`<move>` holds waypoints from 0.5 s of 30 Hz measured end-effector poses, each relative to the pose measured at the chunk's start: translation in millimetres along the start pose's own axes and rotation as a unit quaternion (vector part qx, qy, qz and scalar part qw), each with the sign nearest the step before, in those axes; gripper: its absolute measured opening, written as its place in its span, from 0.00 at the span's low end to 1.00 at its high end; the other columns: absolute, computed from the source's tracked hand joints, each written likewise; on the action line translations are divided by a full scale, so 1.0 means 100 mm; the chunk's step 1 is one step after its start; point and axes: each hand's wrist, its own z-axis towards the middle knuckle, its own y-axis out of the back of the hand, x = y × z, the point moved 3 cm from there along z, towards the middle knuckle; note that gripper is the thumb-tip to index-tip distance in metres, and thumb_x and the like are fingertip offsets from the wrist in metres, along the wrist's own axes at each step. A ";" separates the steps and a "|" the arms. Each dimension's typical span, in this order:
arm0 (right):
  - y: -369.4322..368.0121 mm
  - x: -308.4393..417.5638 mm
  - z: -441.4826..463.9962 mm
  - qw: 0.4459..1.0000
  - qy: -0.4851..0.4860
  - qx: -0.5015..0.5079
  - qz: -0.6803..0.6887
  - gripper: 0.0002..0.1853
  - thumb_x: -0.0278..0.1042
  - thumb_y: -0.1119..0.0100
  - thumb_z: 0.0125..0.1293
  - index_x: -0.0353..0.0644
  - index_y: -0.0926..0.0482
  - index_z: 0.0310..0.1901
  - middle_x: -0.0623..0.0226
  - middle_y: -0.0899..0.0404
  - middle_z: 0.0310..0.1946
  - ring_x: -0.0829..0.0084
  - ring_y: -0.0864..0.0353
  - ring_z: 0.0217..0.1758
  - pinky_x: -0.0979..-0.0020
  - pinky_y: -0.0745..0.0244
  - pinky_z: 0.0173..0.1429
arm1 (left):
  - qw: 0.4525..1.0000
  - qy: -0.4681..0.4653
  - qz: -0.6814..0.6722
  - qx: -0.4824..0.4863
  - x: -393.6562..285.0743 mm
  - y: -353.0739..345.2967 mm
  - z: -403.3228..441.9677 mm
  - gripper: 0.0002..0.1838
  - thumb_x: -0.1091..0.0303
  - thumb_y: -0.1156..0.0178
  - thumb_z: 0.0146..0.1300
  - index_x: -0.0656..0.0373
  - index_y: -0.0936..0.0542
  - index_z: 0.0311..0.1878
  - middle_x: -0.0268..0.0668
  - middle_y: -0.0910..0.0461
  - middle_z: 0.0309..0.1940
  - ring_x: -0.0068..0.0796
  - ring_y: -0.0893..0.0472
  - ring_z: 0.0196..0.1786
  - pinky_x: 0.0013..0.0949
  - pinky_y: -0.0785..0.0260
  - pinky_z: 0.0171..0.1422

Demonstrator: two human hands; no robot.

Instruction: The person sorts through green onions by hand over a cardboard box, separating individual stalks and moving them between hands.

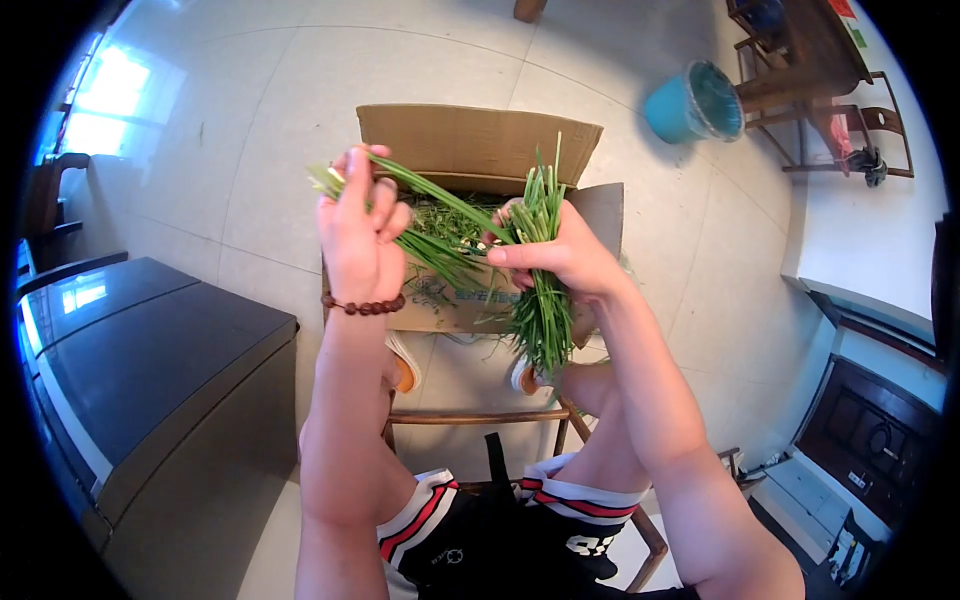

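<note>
My left hand (362, 225), with a brown bead bracelet at its wrist, is closed on a few long green stalks (425, 188) with pale ends near the fingertips. These stalks slant down toward the other hand. A thick bunch of thin green stalks (543, 310) is gripped upright in my right hand (548, 250), its thumb across the front. Both hands are above an open cardboard box (480, 135) on the floor. Loose green leaves and trimmings (440, 218) lie inside the box, partly hidden by the hands and stalks.
A teal bucket (690, 105) with a liner stands at the upper right, near a wooden table (815, 55) and chair. At the left is a dark cabinet (150, 350). A wooden stool rung (480, 418) crosses between my legs, with orange-and-white shoes near the box.
</note>
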 end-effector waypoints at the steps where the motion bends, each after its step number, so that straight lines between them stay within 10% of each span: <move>1: 0.02 0.00 0.00 1.000 0.000 0.004 0.001 0.19 0.27 0.23 0.56 0.35 0.23 0.45 0.69 0.23 0.28 0.79 0.26 0.22 0.74 0.32 0.27 | 1.000 -0.003 0.002 -0.001 -0.07 0.06 0.04 0.08 0.63 0.46 0.80 0.57 0.24 0.49 0.29 0.21 0.43 0.09 0.41 0.21 0.20 0.51 0.21; 15: 0.72 0.20 -0.13 0.986 0.008 -0.119 -0.117 0.14 0.26 0.25 0.55 0.36 0.18 0.42 0.72 0.22 0.24 0.80 0.25 0.22 0.75 0.30 0.27 | 0.997 -0.014 0.046 -0.066 -0.41 0.20 0.03 0.09 0.61 0.41 0.77 0.54 0.22 0.52 0.24 0.21 0.41 0.09 0.41 0.21 0.20 0.50 0.23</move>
